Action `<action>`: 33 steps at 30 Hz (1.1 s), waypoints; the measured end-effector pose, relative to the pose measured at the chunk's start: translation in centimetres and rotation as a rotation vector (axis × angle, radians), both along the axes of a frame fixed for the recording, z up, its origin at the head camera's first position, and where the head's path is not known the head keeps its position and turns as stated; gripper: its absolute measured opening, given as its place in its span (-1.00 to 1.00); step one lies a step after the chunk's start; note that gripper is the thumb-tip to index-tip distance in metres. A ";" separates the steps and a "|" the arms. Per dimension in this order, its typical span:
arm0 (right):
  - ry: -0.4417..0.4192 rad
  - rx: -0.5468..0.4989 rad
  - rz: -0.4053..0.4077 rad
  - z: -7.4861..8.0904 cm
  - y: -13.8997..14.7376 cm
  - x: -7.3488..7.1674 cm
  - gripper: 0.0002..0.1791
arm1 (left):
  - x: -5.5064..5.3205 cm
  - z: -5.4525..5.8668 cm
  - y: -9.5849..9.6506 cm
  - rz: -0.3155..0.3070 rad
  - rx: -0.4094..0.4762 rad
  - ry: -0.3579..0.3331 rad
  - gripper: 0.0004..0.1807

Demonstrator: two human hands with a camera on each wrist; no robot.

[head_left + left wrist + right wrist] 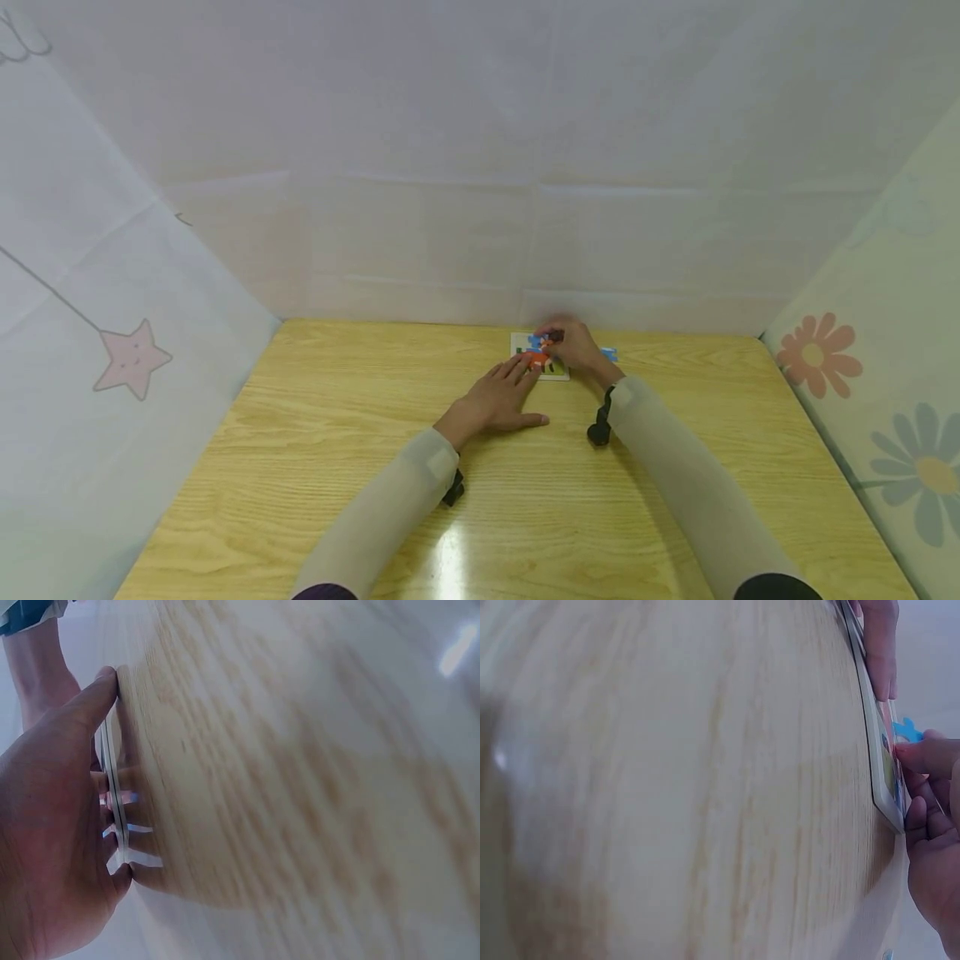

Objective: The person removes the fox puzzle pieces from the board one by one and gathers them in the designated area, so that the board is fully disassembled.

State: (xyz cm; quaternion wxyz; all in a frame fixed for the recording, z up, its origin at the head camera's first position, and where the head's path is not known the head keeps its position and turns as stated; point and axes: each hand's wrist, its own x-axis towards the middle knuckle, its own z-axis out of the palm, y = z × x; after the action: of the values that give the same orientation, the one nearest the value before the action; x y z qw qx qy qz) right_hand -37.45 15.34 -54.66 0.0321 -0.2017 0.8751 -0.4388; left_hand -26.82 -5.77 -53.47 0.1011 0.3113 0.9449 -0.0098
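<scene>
"At the far left, beyond the table (322,417), a pink star (133,360) decorates the left cloth (60,467). What comes next?"

"The left hand (495,404). Its fingers lie straight and slightly spread on the picture board (515,340), thumb out to the near side. The board rests flat at the table's far edge, close to the back cloth (420,125)."

"What could go wrong there?"

"If those fingertips slacken, I'd expect the board to slide under a push. They also cover part of the picture, so a poorly seated piece could escape notice."

"And over the board's right side?"

"The right hand (576,346) holds a narrow pinch on a blue piece (906,729). Pressed down tilted, it might jam or dislodge its neighbours. Fingers hide its lower edge, so I can't tell whether it is seated."

"Farther right?"

"Another blue piece (609,355) lies on the table just beside the right wrist; a careless sweep of that arm could knock it away. Last comes an orange-pink flower (819,355) on the right cloth (900,275)."
</scene>
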 end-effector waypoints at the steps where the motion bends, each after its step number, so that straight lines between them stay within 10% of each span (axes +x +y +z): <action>1: -0.003 -0.008 0.001 0.0 0.1 0.0 -0.71 | 0.1 0.1 0.0 0.000 0.001 0.001 0.08; 33: -0.024 -0.056 0.012 1.2 2.7 1.4 -0.67 | 0.1 0.2 -0.1 -0.007 0.027 0.002 0.08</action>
State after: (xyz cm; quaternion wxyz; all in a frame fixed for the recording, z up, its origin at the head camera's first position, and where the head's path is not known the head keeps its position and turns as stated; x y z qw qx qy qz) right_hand -36.02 18.05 -53.46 0.0394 -0.2027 0.8608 -0.4651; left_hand -26.74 -5.86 -53.30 0.0958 0.3160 0.9439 0.0022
